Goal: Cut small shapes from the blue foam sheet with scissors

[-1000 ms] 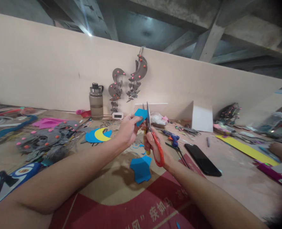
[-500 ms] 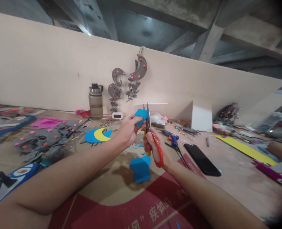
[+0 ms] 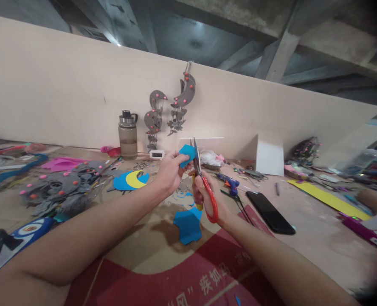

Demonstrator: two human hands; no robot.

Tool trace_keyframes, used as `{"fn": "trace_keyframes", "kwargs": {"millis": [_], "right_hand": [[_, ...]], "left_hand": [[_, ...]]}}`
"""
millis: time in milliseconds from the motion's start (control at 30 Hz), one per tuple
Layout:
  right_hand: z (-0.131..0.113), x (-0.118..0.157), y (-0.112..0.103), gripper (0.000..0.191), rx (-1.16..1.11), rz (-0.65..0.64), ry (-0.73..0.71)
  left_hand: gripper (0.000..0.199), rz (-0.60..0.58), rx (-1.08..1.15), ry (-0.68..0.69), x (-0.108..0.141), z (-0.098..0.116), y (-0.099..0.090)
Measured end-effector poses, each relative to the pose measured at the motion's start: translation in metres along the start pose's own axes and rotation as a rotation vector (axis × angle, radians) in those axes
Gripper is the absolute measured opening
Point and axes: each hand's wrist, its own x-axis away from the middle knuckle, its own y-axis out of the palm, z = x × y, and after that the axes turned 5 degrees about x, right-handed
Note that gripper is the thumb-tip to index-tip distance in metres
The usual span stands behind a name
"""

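My left hand (image 3: pixel 172 171) pinches a small blue felt piece (image 3: pixel 187 154) between thumb and fingers, above the middle of the table. My right hand (image 3: pixel 204 193) is wrapped round the handles of red-handled scissors (image 3: pixel 211 202), whose blades point up at the right edge of the felt. The blades look nearly closed. Below the hands, a larger blue felt piece (image 3: pixel 187 226) with an uneven outline lies on the cardboard, thin blue scraps (image 3: pixel 184 196) just behind it. Left of my left hand lies a blue shape with a yellow crescent (image 3: pixel 135 180).
A bottle (image 3: pixel 128 138) stands by the partition near a small white clock (image 3: pixel 157 154). Grey felt pieces (image 3: pixel 61 185) lie left. To the right are a blue glue gun (image 3: pixel 229 183), a black phone (image 3: pixel 269 212) and a yellow strip (image 3: pixel 327 199). Grey crescents (image 3: pixel 186 91) hang behind.
The small blue felt and the scissors have shifted slightly left with my hands. The gap between the blade tips looks narrower. The larger blue piece has stayed in place.
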Motion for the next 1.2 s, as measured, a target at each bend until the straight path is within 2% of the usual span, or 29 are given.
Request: {"fn": "trace_keyframes", "kwargs": {"millis": [500, 900, 1200], "right_hand": [[0.003, 0.001, 0.001, 0.042, -0.071, 0.013, 0.041], [0.002, 0.0, 0.001, 0.045, -0.043, 0.054, 0.073], [0.017, -0.003, -0.003, 0.044, 0.016, 0.061, 0.025]], "left_hand": [[0.013, -0.003, 0.03, -0.006, 0.0, -0.006, -0.003], [0.021, 0.006, 0.008, -0.015, 0.0, -0.014, -0.007], [0.015, 0.037, 0.046, -0.043, 0.003, -0.018, -0.005]]}}
